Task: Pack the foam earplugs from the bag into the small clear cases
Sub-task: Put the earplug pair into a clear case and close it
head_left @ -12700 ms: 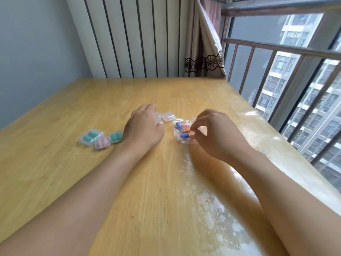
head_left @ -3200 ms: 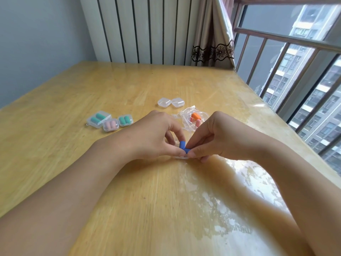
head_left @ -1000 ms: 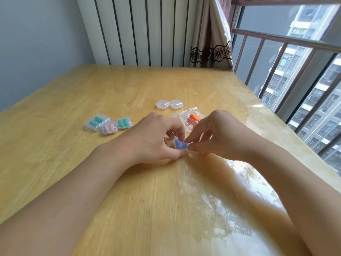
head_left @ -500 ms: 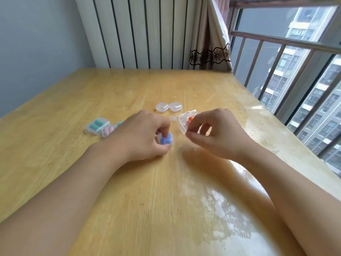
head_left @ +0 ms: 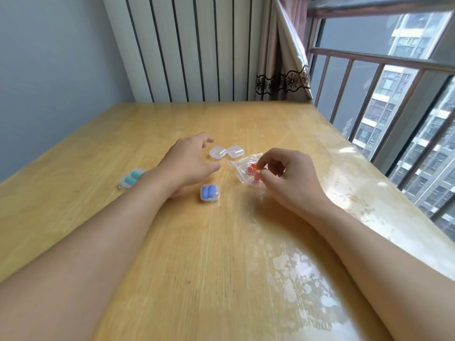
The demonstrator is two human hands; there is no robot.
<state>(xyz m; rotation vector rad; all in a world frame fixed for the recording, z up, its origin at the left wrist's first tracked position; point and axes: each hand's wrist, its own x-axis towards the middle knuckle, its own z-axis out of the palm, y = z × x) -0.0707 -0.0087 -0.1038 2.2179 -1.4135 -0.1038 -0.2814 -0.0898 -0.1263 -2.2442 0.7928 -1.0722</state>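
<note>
A small clear case [head_left: 209, 192] with two blue earplugs lies shut on the wooden table [head_left: 221, 254]. My left hand [head_left: 190, 159] hovers beyond it, fingers spread and holding nothing, close to two empty clear cases [head_left: 226, 152]. My right hand [head_left: 286, 174] pinches the crumpled clear bag [head_left: 242, 172], where orange and pink earplugs [head_left: 253, 169] show. A case with teal earplugs [head_left: 130, 177] lies at the left; my left forearm hides the cases beside it.
The table's right edge runs along a window with metal railings [head_left: 369, 77]. A radiator [head_left: 197, 48] and a curtain [head_left: 283, 57] stand behind the far edge. A glossy glare patch [head_left: 307, 291] covers the near right of the table.
My left hand has let go of the blue-earplug case, which now lies on the table, and has moved forward towards the empty cases. My right hand has reached into the bag.
</note>
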